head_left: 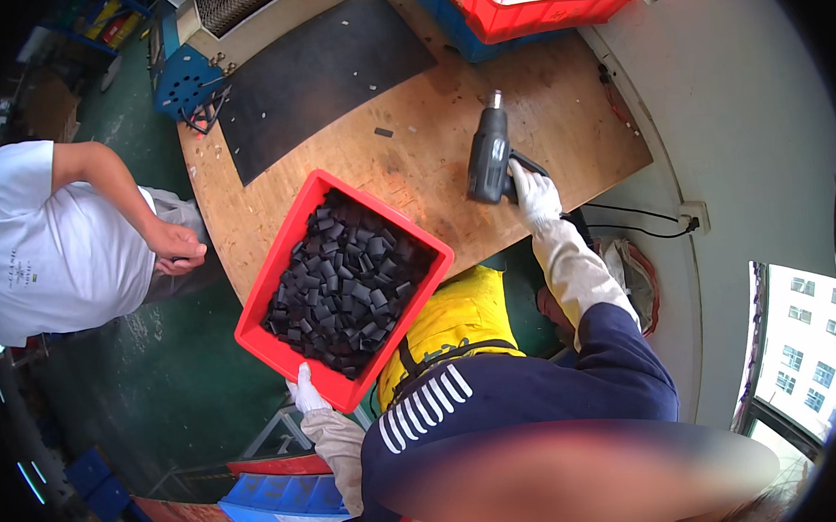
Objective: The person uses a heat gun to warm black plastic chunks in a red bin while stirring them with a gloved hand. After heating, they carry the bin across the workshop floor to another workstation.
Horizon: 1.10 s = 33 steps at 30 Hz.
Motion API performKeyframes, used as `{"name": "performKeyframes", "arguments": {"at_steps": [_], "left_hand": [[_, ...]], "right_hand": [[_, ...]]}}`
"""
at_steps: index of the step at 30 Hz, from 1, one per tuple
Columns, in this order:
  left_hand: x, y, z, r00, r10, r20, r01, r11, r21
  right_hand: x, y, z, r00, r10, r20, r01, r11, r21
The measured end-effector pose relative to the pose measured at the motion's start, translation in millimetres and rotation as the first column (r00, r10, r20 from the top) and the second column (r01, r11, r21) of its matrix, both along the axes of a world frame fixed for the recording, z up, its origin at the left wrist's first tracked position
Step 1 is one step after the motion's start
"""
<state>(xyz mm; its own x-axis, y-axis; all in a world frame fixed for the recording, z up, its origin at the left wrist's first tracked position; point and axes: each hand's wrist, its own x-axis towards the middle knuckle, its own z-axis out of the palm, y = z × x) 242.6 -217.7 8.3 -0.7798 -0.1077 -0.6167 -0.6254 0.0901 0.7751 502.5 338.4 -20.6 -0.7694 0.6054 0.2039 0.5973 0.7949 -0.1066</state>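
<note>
My right hand, in a white glove, is closed round the handle of a black heat gun. The gun's metal nozzle points toward the far side of the wooden table; whether its body touches the tabletop, I cannot tell. In a white glove too, my left hand grips the near left wall of a red plastic bin, its fingers partly hidden. Many short, flat black pieces, like cut tubing, fill much of the bin. The bin sits tilted across the table's near edge, close to my yellow apron.
A black mat lies on the wooden table. Another red bin with pink pieces stands at the back, on a blue one. A co-worker in a white shirt is at the left. Black cables run to a wall socket on the right.
</note>
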Motion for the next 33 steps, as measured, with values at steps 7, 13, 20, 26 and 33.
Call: {"name": "performKeyframes", "arguments": {"at_steps": [7, 13, 20, 26, 33], "left_hand": [[0, 3, -2, 1.0, 0.01, -0.017, -0.011, 0.998, -0.07], [-8, -13, -22, 0.999, -0.028, -0.027, 0.027, 0.999, -0.046], [-13, -12, -23, 0.997, -0.063, -0.05, 0.055, 0.987, -0.15], [12, -14, -19, 0.999, 0.021, -0.041, -0.028, 0.985, -0.171], [0, 12, 26, 0.996, -0.085, -0.03, 0.073, 0.955, -0.288]], "right_hand": [[0, -13, 36, 0.976, 0.218, 0.016, -0.218, 0.966, 0.139], [-8, 14, -32, 0.959, 0.274, 0.066, -0.28, 0.955, 0.1], [1, 36, -87, 0.926, 0.16, 0.343, -0.108, 0.981, -0.164], [-97, -34, 69, 0.991, -0.006, -0.131, -0.069, 0.83, -0.554], [-210, -112, 55, 0.986, -0.071, 0.149, 0.164, 0.544, -0.823]]}}
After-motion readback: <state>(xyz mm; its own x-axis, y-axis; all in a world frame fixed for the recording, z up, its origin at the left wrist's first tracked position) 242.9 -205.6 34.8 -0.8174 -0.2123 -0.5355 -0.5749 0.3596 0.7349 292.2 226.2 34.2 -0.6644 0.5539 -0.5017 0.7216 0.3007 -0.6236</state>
